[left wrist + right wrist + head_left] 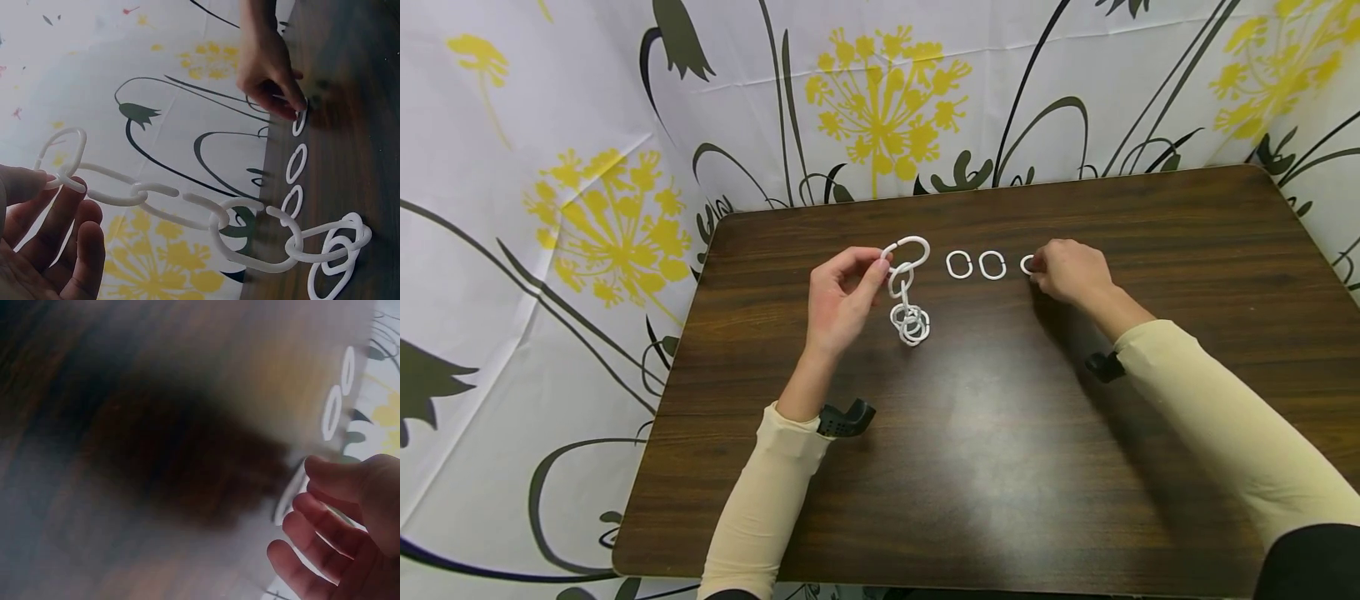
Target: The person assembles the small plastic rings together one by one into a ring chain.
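Observation:
My left hand point(844, 302) pinches the top link of a white plastic chain point(250, 234) between thumb and fingertips. The chain hangs down, its lower links bunched on the brown table. To its right, two loose white oval links point(958, 265) point(992, 265) lie in a row. At the row's right end my right hand point(1070, 271) has thumb and fingertips at a third loose link point(290, 494), which is partly hidden by the fingers. In the right wrist view that link stands tilted between thumb and fingers.
The brown wooden table point(970, 483) has its back edge against a white cloth point(745, 100) printed with yellow flowers and dark stems. The same cloth hangs along the left side. Each wrist carries a small black device point(846, 418).

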A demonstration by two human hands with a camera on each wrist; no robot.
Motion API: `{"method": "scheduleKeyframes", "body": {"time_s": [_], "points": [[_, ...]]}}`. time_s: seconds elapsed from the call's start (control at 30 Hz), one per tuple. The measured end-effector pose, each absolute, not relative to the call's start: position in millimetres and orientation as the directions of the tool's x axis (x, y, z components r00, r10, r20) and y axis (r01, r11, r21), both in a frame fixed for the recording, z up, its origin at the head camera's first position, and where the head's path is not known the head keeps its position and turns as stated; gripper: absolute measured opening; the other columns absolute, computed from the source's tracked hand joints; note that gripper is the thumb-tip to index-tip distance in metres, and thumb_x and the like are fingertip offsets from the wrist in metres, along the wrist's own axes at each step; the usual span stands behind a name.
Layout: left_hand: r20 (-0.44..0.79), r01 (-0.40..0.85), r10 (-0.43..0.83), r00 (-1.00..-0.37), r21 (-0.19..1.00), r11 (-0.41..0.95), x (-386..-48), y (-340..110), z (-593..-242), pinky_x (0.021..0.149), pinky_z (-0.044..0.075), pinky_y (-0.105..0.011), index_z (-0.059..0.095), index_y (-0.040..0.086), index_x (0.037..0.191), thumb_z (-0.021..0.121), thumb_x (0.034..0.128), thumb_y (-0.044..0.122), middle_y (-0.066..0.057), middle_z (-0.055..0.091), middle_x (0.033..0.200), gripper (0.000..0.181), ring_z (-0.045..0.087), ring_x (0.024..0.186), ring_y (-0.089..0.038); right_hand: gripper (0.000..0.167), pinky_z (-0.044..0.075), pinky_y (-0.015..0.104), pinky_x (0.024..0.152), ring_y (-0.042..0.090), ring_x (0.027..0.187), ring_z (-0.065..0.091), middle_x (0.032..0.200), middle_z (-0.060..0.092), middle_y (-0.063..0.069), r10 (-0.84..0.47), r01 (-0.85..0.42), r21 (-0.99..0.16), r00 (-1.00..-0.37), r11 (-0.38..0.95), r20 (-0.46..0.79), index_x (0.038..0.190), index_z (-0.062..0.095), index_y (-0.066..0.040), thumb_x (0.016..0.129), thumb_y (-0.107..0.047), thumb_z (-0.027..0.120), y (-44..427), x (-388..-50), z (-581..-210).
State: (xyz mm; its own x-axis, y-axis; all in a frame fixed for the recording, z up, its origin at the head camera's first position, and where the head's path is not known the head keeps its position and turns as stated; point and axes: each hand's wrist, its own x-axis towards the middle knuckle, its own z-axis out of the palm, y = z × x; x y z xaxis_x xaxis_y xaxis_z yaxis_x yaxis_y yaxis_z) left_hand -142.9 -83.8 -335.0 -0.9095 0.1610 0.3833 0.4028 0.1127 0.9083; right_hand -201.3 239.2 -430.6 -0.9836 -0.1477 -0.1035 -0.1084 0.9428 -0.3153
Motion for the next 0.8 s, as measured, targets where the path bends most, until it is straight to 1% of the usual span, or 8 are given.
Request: {"method": "scheduleKeyframes", "body": {"time_s": [0.13, 0.27, 0.33, 0.4, 0.53, 0.67, 0.73, 0.8], "points": [[0.379, 0.398, 0.158, -0.912, 0.911, 0.106, -143, -84, -336, 0.052, 0.049, -0.019, 0.067, -0.014, 0.099, 0.064, 0.0915, -0.003, -0.021, 0.069, 0.09, 0.013, 0.06, 0.068, -0.007, 0.018, 0.049, 0.055, 0.076, 0.033, 0.094, 0.064, 0.105, 0.07, 0.016, -0.144, -0.109, -0.307, -0.985, 0.945, -0.092, 0.103, 0.074, -0.008, 0.089, -0.018, 0.068, 241, -201, -438], [0.38, 0.399, 0.162, -0.911, 0.911, 0.102, -143, -85, -336, 0.052, 0.05, -0.02, 0.067, -0.014, 0.098, 0.063, 0.0915, -0.003, -0.012, 0.07, 0.088, 0.013, 0.06, 0.071, -0.024, 0.012, 0.05, 0.054, 0.072, 0.03, 0.088, 0.065, 0.097, 0.071, 0.012, -0.138, -0.112, -0.306, -0.988, 0.945, -0.065, 0.095, 0.075, -0.01, 0.089, -0.018, 0.069, 242, -202, -443], [0.381, 0.4, 0.166, -0.91, 0.91, 0.104, -143, -85, -336, 0.052, 0.05, -0.02, 0.067, -0.014, 0.098, 0.063, 0.0917, -0.003, -0.014, 0.07, 0.088, 0.013, 0.059, 0.072, -0.031, 0.009, 0.05, 0.053, 0.069, 0.03, 0.084, 0.064, 0.093, 0.07, 0.011, -0.143, -0.121, -0.305, -0.988, 0.945, -0.053, 0.092, 0.075, -0.01, 0.089, -0.017, 0.069, 242, -202, -445], [0.382, 0.402, 0.171, -0.908, 0.909, 0.106, -142, -85, -336, 0.052, 0.05, -0.021, 0.066, -0.014, 0.098, 0.063, 0.0919, -0.003, -0.019, 0.069, 0.089, 0.013, 0.059, 0.072, -0.034, 0.009, 0.05, 0.053, 0.068, 0.03, 0.082, 0.064, 0.091, 0.07, 0.011, -0.151, -0.13, -0.306, -0.987, 0.943, -0.048, 0.092, 0.074, -0.01, 0.09, -0.016, 0.068, 242, -202, -446], [0.381, 0.403, 0.175, -0.908, 0.909, 0.108, -142, -85, -336, 0.052, 0.05, -0.021, 0.066, -0.014, 0.099, 0.063, 0.0919, -0.003, -0.027, 0.067, 0.09, 0.013, 0.059, 0.071, -0.029, 0.014, 0.049, 0.053, 0.069, 0.03, 0.083, 0.063, 0.093, 0.069, 0.012, -0.151, -0.121, -0.335, -0.987, 0.935, -0.064, 0.097, 0.072, -0.008, 0.093, -0.017, 0.063, 243, -202, -445], [0.383, 0.405, 0.176, -0.907, 0.908, 0.11, -143, -86, -337, 0.052, 0.05, -0.02, 0.066, -0.014, 0.099, 0.063, 0.092, -0.003, -0.027, 0.067, 0.09, 0.013, 0.059, 0.071, -0.028, 0.017, 0.047, 0.05, 0.07, 0.031, 0.081, 0.059, 0.09, 0.067, 0.012, -0.12, -0.079, -0.437, -0.991, 0.896, -0.067, 0.1, 0.068, -0.004, 0.096, -0.018, 0.059, 244, -203, -439], [0.384, 0.407, 0.179, -0.906, 0.907, 0.112, -143, -86, -337, 0.052, 0.05, -0.02, 0.066, -0.014, 0.099, 0.063, 0.0921, -0.003, -0.027, 0.067, 0.09, 0.013, 0.059, 0.071, -0.027, 0.018, 0.045, 0.045, 0.069, 0.03, 0.078, 0.057, 0.087, 0.066, 0.013, -0.106, -0.065, -0.524, -0.993, 0.849, -0.049, 0.101, 0.067, -0.002, 0.096, -0.017, 0.058, 245, -204, -436], [0.384, 0.408, 0.183, -0.905, 0.906, 0.114, -143, -86, -337, 0.052, 0.05, -0.02, 0.066, -0.014, 0.099, 0.063, 0.0922, -0.003, -0.027, 0.067, 0.09, 0.013, 0.059, 0.071, -0.029, 0.019, 0.047, 0.038, 0.065, 0.027, 0.073, 0.059, 0.085, 0.066, 0.014, -0.097, -0.054, -0.627, -0.995, 0.777, -0.035, 0.101, 0.067, 0.0, 0.097, -0.016, 0.058, 244, -205, -432]]}}
